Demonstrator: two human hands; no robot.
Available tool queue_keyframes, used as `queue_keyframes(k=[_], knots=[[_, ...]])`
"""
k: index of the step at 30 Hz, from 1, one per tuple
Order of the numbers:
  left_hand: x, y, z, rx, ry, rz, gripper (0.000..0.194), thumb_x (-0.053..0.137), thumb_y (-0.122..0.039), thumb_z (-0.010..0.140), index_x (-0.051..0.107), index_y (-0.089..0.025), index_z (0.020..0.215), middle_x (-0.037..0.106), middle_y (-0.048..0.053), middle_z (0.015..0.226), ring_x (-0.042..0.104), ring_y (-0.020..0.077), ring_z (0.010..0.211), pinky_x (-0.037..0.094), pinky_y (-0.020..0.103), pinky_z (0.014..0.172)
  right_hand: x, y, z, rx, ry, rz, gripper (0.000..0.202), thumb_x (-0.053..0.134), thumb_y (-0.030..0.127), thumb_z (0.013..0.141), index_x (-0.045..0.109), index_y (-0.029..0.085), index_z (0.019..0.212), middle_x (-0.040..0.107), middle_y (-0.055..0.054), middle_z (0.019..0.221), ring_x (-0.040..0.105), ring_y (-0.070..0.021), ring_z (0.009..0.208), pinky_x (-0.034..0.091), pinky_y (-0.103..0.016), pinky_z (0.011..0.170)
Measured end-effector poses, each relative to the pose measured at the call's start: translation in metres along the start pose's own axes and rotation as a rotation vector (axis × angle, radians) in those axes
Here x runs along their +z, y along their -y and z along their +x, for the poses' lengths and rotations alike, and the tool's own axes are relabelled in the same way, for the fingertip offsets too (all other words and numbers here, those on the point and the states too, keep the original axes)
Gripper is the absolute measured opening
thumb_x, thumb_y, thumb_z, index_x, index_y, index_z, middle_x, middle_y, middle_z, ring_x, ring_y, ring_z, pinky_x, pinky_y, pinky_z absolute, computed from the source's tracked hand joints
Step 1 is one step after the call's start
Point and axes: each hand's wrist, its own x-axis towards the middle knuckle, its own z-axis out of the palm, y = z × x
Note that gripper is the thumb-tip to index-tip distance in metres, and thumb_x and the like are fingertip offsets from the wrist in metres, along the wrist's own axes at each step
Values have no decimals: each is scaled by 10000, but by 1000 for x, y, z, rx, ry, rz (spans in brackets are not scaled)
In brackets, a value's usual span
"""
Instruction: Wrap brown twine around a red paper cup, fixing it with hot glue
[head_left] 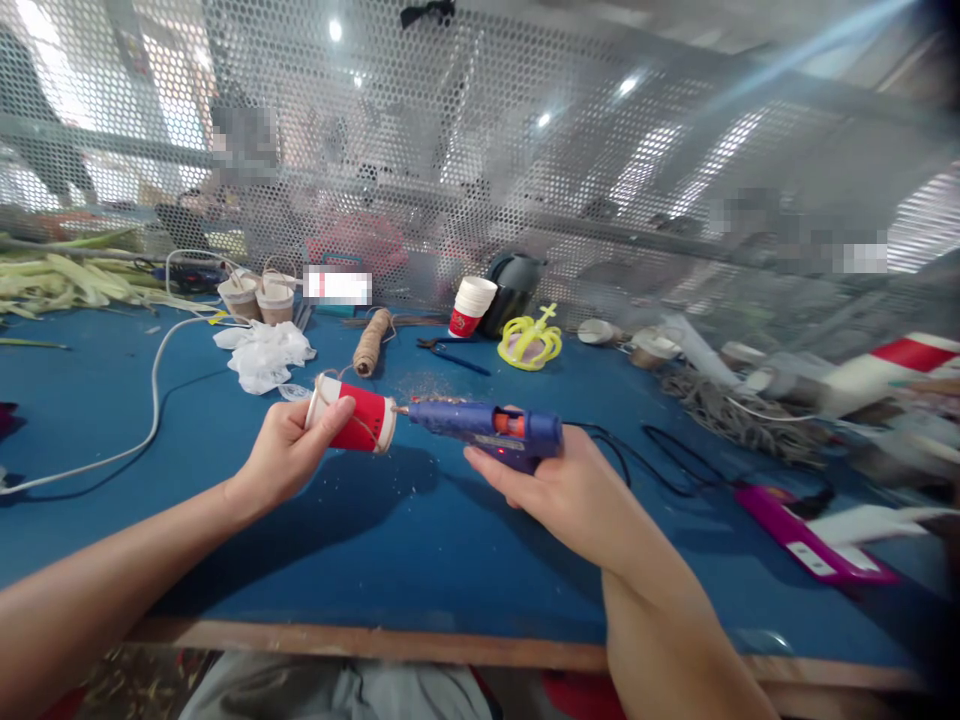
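Left of centre in the frame, we've got the left hand (pixel 289 450) firmly around a red-and-white paper cup (pixel 367 420), thumb across the front, the cup tipped on its side in mid-air above the blue table (pixel 337 570). Thin twine (pixel 321 385) loops around its left end, and a strand runs along its side. And coming at it from the right, the right hand (pixel 551 490) has a full grip on a blue glue gun (pixel 465 420), a small red light glowing on its body! Its nozzle points left, right at the cup's right-hand rim; whether they actually touch, I can't tell from this angle.

Just above the cup, a roll of twine (pixel 369 350) lies on the table, with pliers (pixel 459 360) to its right and a yellow crown (pixel 523 360) beyond them, topped by a cross. Behind those, a stack of paper cups (pixel 474 300) leans beside a dark jug (pixel 517 290). Over at upper left, crumpled white plastic (pixel 266 355) sits in front of two twine-trimmed cups (pixel 275 300). And out at lower right, a magenta power strip (pixel 772 515) lies at a slant!
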Motion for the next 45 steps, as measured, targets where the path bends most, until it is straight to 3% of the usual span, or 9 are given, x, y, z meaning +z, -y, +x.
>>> queue_keyframes(k=[12, 22, 28, 45], knots=[[2, 7, 5, -176, 32, -220, 404, 508, -461, 750, 625, -117, 572, 593, 10, 526, 499, 120, 529, 391, 217, 521, 3, 0, -1, -37, 53, 20, 127, 588, 290, 731, 562, 179, 675, 530, 49, 576, 455, -79, 508, 411, -184, 511], [3, 6, 7, -226, 40, -313, 373, 523, -444, 754, 668, -113, 662, 616, 11, 545, 516, 121, 539, 406, 223, 555, 4, 2, -4, -92, 86, -85, 143, 560, 275, 738, 529, 172, 645, 543, 35, 608, 453, -86, 530, 396, -194, 509], [1, 4, 6, -184, -1, -221, 394, 516, -451, 751, 644, -114, 592, 592, 7, 509, 497, 119, 519, 387, 217, 515, 3, 2, -3, -57, 68, -55, 139, 555, 298, 749, 563, 171, 693, 586, 27, 641, 503, -99, 557, 415, -199, 524], [1, -4, -2, -28, 20, -79, 344, 514, -392, 736, 606, -123, 542, 567, 0, 504, 443, 103, 484, 387, 209, 485, 2, 3, 6, 45, -35, -28, 224, 576, 327, 717, 519, 183, 555, 500, 42, 416, 466, -109, 397, 400, -244, 448]])
